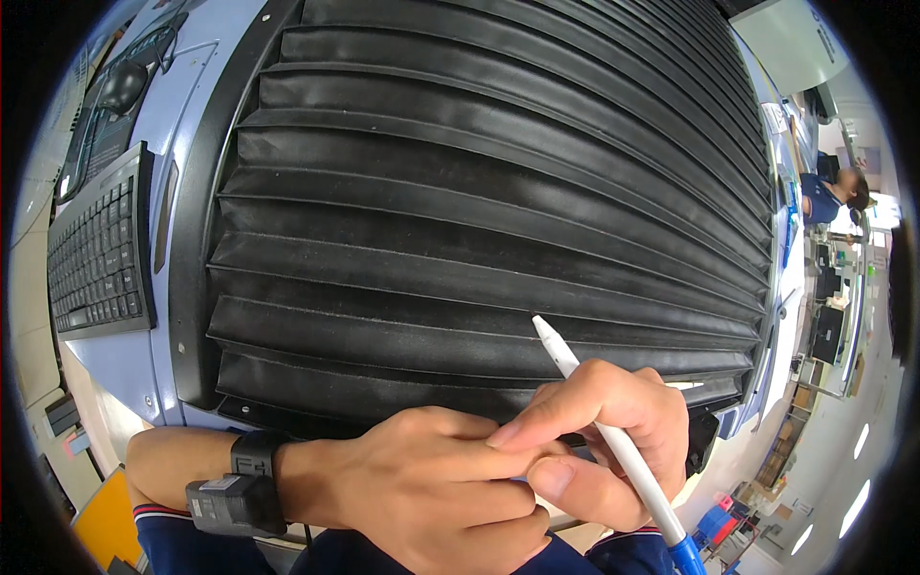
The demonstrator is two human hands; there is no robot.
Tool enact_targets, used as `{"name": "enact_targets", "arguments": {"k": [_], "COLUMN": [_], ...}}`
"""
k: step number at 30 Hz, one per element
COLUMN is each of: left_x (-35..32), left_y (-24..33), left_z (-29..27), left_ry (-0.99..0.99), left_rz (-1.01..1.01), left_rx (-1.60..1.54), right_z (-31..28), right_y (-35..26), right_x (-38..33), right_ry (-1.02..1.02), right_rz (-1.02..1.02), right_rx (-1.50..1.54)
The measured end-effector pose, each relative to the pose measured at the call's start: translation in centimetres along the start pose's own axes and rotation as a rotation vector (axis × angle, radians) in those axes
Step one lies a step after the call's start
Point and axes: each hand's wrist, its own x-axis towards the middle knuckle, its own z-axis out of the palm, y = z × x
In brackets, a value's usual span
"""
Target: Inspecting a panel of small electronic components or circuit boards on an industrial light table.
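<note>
My left hand [441, 489] is low in the middle, back up, a dark band and a small black box on its wrist. Its fingers reach to the right, loosely bent, and hold nothing that I can see. My right hand [623, 422] meets it there, thumb and index finger touching the left fingers. A white pen [631, 458] with a blue end is held in my right hand; it slants, its narrow white end pointing up and left over the black bellows cover [479, 211]. Parts of the left fingertips are hidden behind the right hand.
The ribbed bellows fills a pale blue machine frame [196, 96]. Along its left side lie a black keyboard [101, 249] and a black mouse [125, 88]. Another person [832, 195] is far off at the right, near desks with monitors. Blue and red bins [714, 522] stand at lower right.
</note>
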Motion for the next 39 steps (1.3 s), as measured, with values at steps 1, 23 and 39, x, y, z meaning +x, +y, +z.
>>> {"name": "enact_targets", "arguments": {"k": [1, 23, 39], "left_x": [0.00, -0.11, 0.00], "left_y": [0.06, 0.15, 0.20], "left_z": [-0.09, 0.02, 0.26], "left_ry": [-0.020, -0.049, -0.001], "left_rz": [-0.020, -0.026, -0.015], "left_rx": [-0.021, -0.020, 0.035], "right_z": [-0.05, -0.38, -0.35], "right_y": [-0.08, -0.15, -0.41], "right_x": [0.00, -0.10, -0.17], "right_ry": [-0.005, -0.062, -0.046], "right_rz": [0.017, 0.011, 0.059], "right_rx": [-0.021, 0.001, -0.093]}}
